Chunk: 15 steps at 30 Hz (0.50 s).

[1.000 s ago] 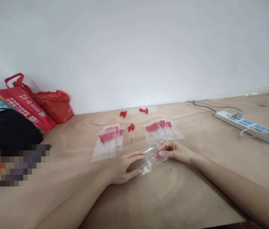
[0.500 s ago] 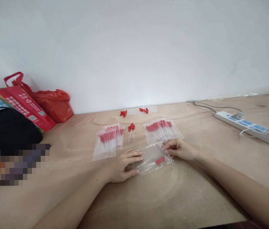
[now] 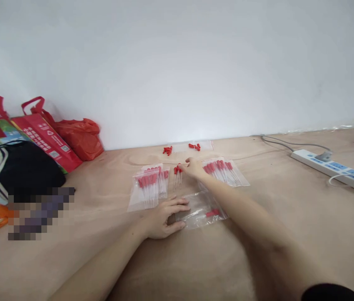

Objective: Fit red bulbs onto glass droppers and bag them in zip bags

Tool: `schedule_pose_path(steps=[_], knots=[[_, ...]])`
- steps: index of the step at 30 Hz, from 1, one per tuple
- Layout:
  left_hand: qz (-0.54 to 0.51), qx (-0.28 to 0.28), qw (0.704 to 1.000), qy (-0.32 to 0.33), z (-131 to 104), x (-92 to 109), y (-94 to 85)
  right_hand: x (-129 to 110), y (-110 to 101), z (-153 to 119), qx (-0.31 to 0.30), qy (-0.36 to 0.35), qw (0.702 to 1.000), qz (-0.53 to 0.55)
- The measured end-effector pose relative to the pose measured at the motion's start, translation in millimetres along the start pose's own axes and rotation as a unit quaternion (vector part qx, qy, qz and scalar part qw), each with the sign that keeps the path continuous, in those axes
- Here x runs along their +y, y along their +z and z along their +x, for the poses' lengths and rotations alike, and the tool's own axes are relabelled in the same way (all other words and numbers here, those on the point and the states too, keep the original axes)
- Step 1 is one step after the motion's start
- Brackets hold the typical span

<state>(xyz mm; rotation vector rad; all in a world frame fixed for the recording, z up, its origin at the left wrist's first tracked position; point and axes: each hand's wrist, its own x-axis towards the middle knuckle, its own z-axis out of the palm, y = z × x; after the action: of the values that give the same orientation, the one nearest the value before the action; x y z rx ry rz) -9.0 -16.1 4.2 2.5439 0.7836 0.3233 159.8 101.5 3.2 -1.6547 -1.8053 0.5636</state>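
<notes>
My left hand [image 3: 168,217] lies spread over the left edge of a clear zip bag [image 3: 192,211], pressing it on the table. Inside that bag is a dropper with a red rubber bulb [image 3: 212,212]. My right hand [image 3: 194,168] reaches past the bag to a small group of loose droppers [image 3: 175,171]. Its thumb and forefinger are apart at the red bulbs, and whether they touch one is hard to see. To the left lie bags filled with droppers [image 3: 147,184]. More filled bags [image 3: 223,169] lie to the right, partly behind my right forearm.
Loose red bulbs [image 3: 167,150] and another small red cluster [image 3: 194,146] lie near the wall, beside a clear bag [image 3: 206,145]. A power strip [image 3: 330,167] with cords stands at right. Shopping bags [image 3: 48,140] and a black drawstring bag [image 3: 32,171] occupy the left.
My right hand has left the right edge of the clear bag and moved up and left to the loose droppers. The left hand stays on the bag. The view has shifted slightly.
</notes>
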Motion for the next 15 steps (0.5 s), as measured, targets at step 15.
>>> schedule_pose_path(steps=[15], knots=[[0.016, -0.011, 1.0, 0.0, -0.7, 1.0, -1.4, 5.1, 3.6, 9.7, -0.05, 0.015, 0.995, -0.088]])
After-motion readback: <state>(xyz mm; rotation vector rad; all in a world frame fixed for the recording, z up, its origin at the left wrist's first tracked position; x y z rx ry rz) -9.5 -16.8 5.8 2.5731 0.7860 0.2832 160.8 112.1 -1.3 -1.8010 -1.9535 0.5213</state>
